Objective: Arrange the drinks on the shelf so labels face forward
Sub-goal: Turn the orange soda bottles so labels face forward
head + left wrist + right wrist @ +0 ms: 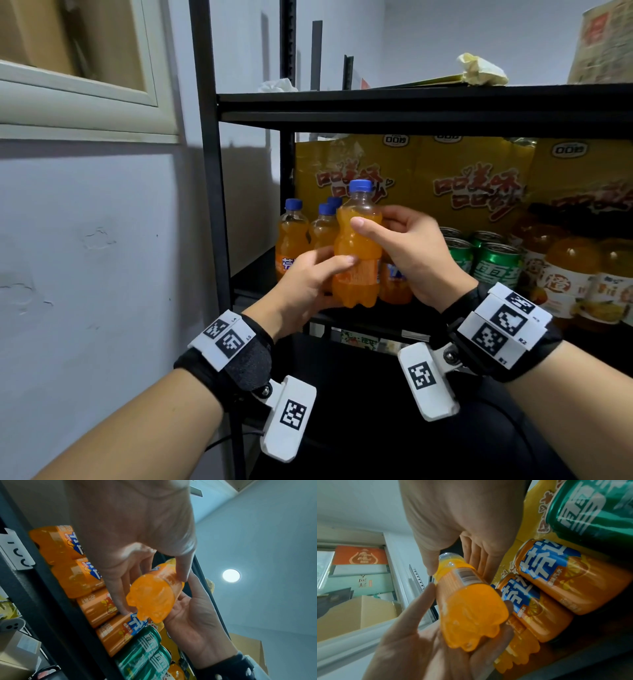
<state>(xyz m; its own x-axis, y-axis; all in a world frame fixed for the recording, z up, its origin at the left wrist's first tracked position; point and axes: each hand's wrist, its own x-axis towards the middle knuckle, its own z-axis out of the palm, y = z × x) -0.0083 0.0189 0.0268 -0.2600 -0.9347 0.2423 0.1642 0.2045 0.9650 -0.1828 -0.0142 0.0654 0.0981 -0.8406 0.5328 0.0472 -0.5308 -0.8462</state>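
An orange soda bottle (358, 246) with a blue cap is held upright in front of the shelf's left end. My left hand (318, 274) grips its lower part at the label, thumb on the front. My right hand (394, 233) grips its upper body, thumb across the front. The label side turned to me is plain orange with small print; a barcode shows on the bottle (469, 609) in the right wrist view. Its base (152, 599) hangs clear of the shelf. Other orange bottles (291, 240) stand behind it, some showing blue logos.
Green cans (493, 260) and larger juice bottles (568, 274) stand to the right on the same shelf. Yellow snack bags (462, 178) fill the back. A black upright post (212, 171) borders the left, and an upper shelf board (411, 102) runs overhead.
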